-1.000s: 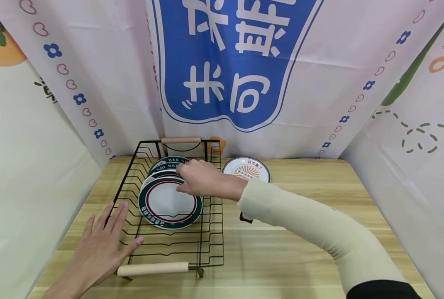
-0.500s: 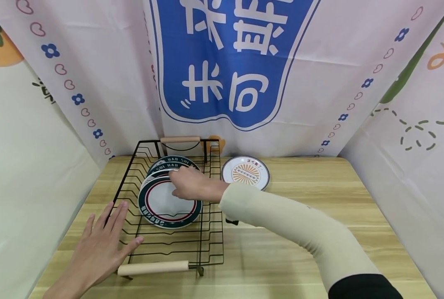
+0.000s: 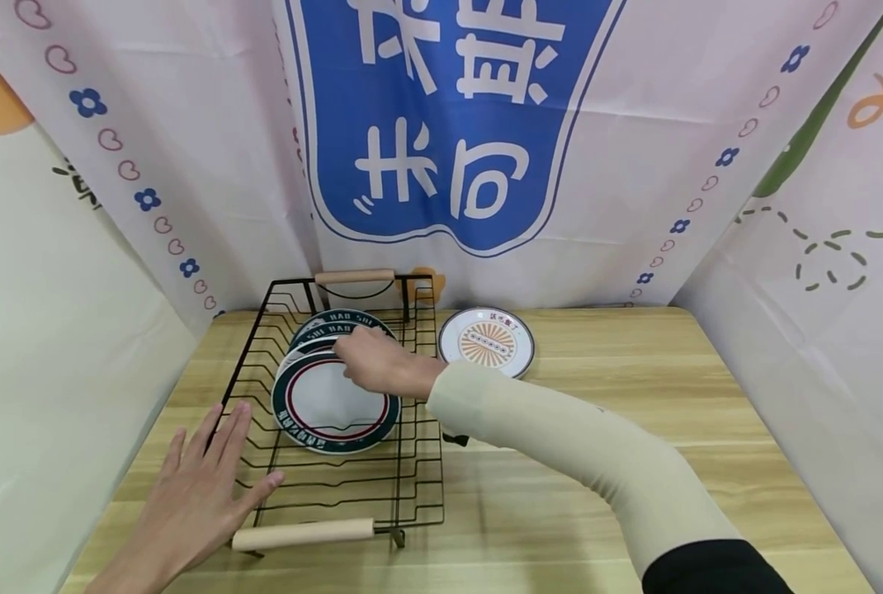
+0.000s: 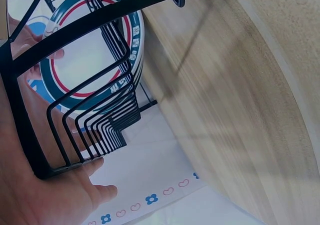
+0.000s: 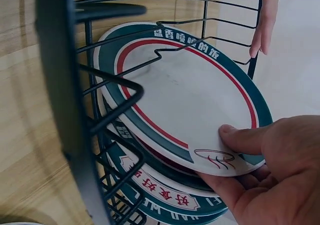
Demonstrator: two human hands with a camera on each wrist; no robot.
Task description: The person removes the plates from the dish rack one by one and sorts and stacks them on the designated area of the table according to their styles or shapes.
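Observation:
A black wire dish rack with pale wooden handles (image 3: pixel 304 535) stands on the table. The front plate (image 3: pixel 330 400), white with a dark green rim and a thin red ring, leans upright between its wires. My right hand (image 3: pixel 375 361) pinches the upper edge of this plate, with the thumb (image 5: pixel 240 137) on its face and the fingers behind. Further plates (image 5: pixel 172 197) with green, lettered rims stand close behind it. My left hand (image 3: pixel 200 491) rests against the rack's left side, fingers straight and spread. In the left wrist view the rack's black frame (image 4: pixel 100 22) crosses before that hand.
To the right of the rack's far end, a white plate with orange rays (image 3: pixel 488 340) lies on the wooden table (image 3: pixel 597 396). A printed cloth (image 3: pixel 605 181) hangs right behind the table, and pale cloth walls (image 3: pixel 63 355) close off both sides.
My right hand and forearm have moved left along the front plate's upper edge, uncovering more of the rayed plate. The left hand and the rack have stayed put, while the head view has shifted slightly.

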